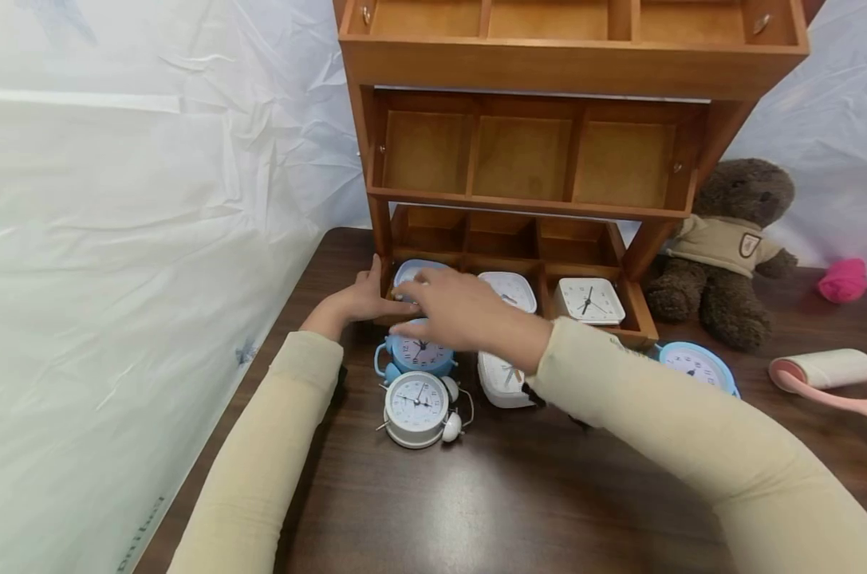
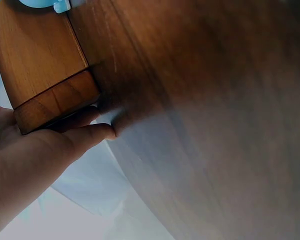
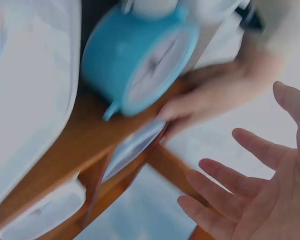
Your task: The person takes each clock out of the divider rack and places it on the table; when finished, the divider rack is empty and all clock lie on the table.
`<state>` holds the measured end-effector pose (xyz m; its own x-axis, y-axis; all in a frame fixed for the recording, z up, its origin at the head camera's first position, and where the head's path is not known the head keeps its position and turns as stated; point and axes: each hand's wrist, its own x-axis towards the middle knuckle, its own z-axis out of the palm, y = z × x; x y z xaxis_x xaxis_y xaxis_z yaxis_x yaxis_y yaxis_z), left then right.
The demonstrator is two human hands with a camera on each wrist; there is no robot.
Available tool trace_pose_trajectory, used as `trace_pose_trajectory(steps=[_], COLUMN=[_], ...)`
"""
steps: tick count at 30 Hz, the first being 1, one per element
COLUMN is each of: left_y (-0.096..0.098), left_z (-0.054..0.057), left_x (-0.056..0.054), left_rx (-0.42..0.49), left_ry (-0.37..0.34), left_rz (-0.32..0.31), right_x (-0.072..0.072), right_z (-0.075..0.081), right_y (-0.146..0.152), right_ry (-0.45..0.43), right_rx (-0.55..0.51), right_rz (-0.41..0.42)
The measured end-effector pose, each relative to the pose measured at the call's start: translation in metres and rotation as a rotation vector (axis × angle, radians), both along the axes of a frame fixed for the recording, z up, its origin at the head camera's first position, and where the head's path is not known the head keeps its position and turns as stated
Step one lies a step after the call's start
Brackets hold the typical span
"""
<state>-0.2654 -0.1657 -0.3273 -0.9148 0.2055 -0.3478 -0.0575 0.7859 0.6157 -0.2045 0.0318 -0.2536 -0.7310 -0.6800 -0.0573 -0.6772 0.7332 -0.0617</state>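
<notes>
My left hand (image 1: 357,301) rests at the front left corner of the wooden shelf's bottom tier (image 2: 60,102), its fingers extended along the outer side. Above the left compartment is my right hand (image 1: 469,311), holding nothing; the right wrist view has its fingers (image 3: 230,175) spread. Under it, a square blue-rimmed clock (image 1: 417,266) lies in that compartment, partly covered by the hand. A blue twin-bell alarm clock (image 3: 110,55) stands just in front of the shelf, its face angled up. A white twin-bell alarm clock (image 1: 416,402) lies closer to me, face up.
A rounded white clock (image 1: 510,287) and a square white clock (image 1: 591,301) occupy the middle and right compartments. Another white clock (image 1: 501,383) lies before the shelf, partly behind my right arm. Rightward are a light-blue clock (image 1: 695,363), teddy bear (image 1: 734,247), pink yarn (image 1: 842,281) and lint roller (image 1: 835,369).
</notes>
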Motion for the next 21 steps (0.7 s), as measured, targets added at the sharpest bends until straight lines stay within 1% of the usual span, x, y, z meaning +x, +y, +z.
trace_pose_trajectory(steps=[4,8,11,16,19,21], left_y=[-0.002,-0.001,0.0,-0.001,-0.001,-0.001], left_z=[-0.003,-0.006,-0.005,-0.003,-0.003,-0.004], left_x=[-0.001,-0.001,0.0,-0.001,-0.002,-0.003], left_rx=[0.02,0.023,0.019,0.009,0.009,0.011], left_ry=[-0.01,0.002,0.008,0.005,-0.003,-0.012], left_rz=[0.013,0.012,0.013,0.017,0.023,0.028], right_x=[-0.032,-0.055,-0.066,-0.082,-0.087,-0.09], right_z=[-0.001,-0.007,-0.009,-0.013,-0.015,-0.017], right_y=[-0.005,-0.008,-0.011,-0.015,-0.019,-0.022], right_ry=[-0.041,-0.104,-0.173,-0.278,-0.304,-0.306], right_rx=[0.016,0.029,0.022,-0.004,-0.008,0.007], right_rz=[-0.1,-0.153,-0.17,-0.17,-0.172,-0.18])
